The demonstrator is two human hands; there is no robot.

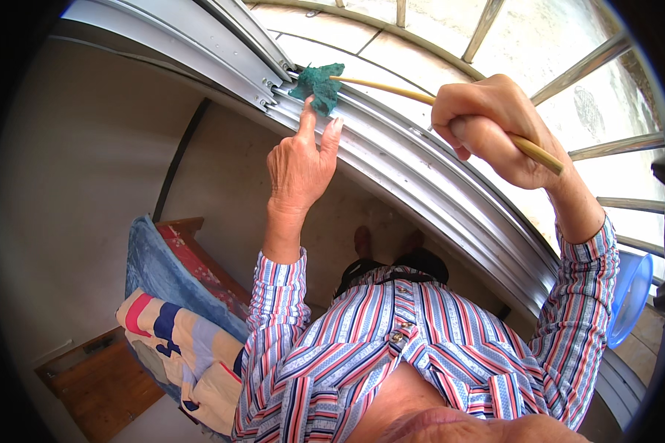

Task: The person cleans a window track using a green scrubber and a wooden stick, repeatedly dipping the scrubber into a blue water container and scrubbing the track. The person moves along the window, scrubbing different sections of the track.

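Observation:
My right hand [493, 127] is closed around a thin wooden stick [388, 87], its thicker end sticking out past the wrist side. The stick's tip meets a crumpled green cloth [318, 86], which lies on the metal track of a sliding window [388, 138]. With the index finger extended, my left hand [302, 166] touches the lower edge of the cloth. Its thumb is held apart, and the other fingers are curled. Just left of the cloth are the ends of the aluminium sash frames [227, 61].
Metal railing bars [565, 66] rise outside, beyond a tiled ledge [410, 58]. A blue plastic basin [632, 302] stands at the right by my elbow. Lower left, a striped garment [194, 354] and a blue cloth [172, 271] lie over wooden furniture [105, 382].

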